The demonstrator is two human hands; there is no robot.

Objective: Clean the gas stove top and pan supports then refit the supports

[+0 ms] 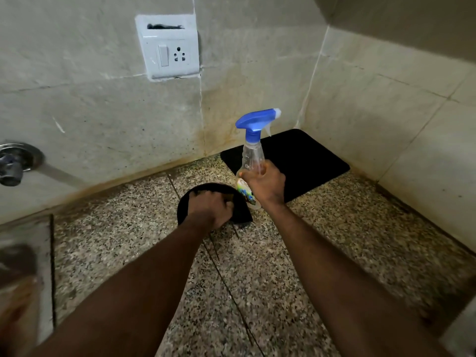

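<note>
The left hand (211, 207) is curling its fingers over what looks like a black pan support (243, 215), steadying it on the counter (257, 279), while the right hand (265, 182) is clasping the spray bottle (253, 150) for wetting it.

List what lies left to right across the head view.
Wall tap, switch-and-socket plate, black pan support gripped by the left hand, spray bottle held in the right hand, black mat.

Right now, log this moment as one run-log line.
left hand: grips black pan support on speckled counter | right hand: holds spray bottle upright | black mat: in corner behind bottle
</note>
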